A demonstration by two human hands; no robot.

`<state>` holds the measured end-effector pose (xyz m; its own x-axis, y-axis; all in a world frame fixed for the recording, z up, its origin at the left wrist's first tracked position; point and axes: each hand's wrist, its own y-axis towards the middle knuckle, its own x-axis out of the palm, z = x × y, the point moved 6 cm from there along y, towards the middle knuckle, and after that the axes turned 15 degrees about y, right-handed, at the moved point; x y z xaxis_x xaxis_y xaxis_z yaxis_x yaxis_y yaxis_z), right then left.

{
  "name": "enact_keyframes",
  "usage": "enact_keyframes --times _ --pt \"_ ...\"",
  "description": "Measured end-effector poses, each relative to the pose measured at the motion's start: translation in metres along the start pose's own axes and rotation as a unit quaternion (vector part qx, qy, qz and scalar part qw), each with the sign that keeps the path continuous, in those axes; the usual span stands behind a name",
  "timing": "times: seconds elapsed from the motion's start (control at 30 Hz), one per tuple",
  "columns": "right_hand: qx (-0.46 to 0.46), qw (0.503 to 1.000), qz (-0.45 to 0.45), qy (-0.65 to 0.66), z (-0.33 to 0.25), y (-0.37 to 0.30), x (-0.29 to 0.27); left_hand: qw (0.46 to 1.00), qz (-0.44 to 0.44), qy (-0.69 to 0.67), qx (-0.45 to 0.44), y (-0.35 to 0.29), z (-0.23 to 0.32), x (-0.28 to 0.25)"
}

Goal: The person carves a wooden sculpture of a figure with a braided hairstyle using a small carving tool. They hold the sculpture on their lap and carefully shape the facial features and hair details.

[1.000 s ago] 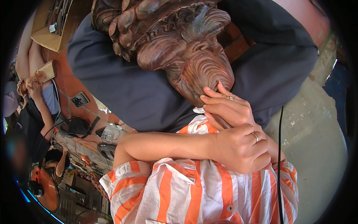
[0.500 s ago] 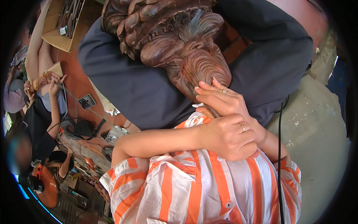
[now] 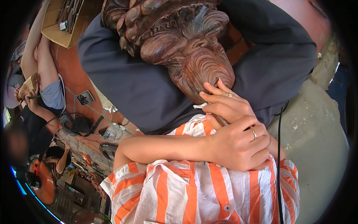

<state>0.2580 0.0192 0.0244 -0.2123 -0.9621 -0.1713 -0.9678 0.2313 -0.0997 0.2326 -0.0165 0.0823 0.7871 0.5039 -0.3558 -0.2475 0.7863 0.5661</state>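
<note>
A dark reddish-brown wood carving with curled lobes and fine swirling grooves lies across my lap, its rounded end toward me. My left hand is a closed fist with a ring on it, wrapped round a slim carving tool; a short piece of its dark shaft shows between my hands. Over the shaft lies my right hand, its fingers partly stretched toward the carving's grooved end and its thumb beneath, holding the tool. The tool's working end is hidden. A small white scrap sits beside the carving's near edge.
Dark trousers cover my bent legs. A black cable hangs at the right. On the left are a cardboard box of slender tools, a phone, a clear plastic item, an orange fan and a person holding a wooden piece.
Both my hands have shifted slightly right and down in the picture, still together on the tool. The person at the left has moved the wooden piece up and left.
</note>
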Motion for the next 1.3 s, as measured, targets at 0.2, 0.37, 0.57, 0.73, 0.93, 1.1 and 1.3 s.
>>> enact_keyframes --times 0.2,0.37,0.57,0.73,0.93,1.1,1.3 --pt "0.044 0.998 0.041 -0.003 -0.008 0.011 -0.002 0.999 -0.004 -0.016 -0.032 0.009 0.001 -0.010" --pt "0.065 0.996 0.055 -0.013 -0.013 0.015 -0.001 0.998 -0.024 -0.036 -0.044 0.016 -0.001 -0.018" --pt "0.069 0.996 0.049 -0.040 -0.011 0.019 0.000 0.998 -0.003 -0.043 -0.039 0.014 -0.007 -0.021" --pt "0.065 0.996 0.044 -0.031 -0.008 0.017 0.001 0.999 -0.015 -0.021 -0.028 0.010 -0.005 -0.016" --pt "0.043 0.998 0.041 -0.002 -0.001 0.013 0.000 1.000 0.012 0.011 0.010 0.005 -0.004 -0.005" --pt "0.016 0.999 0.047 0.006 0.000 0.009 0.000 0.999 -0.021 0.023 0.034 -0.004 -0.003 0.003" --pt "-0.007 0.998 0.055 -0.001 0.004 0.004 0.002 0.998 -0.027 0.054 0.023 -0.007 -0.004 0.009"
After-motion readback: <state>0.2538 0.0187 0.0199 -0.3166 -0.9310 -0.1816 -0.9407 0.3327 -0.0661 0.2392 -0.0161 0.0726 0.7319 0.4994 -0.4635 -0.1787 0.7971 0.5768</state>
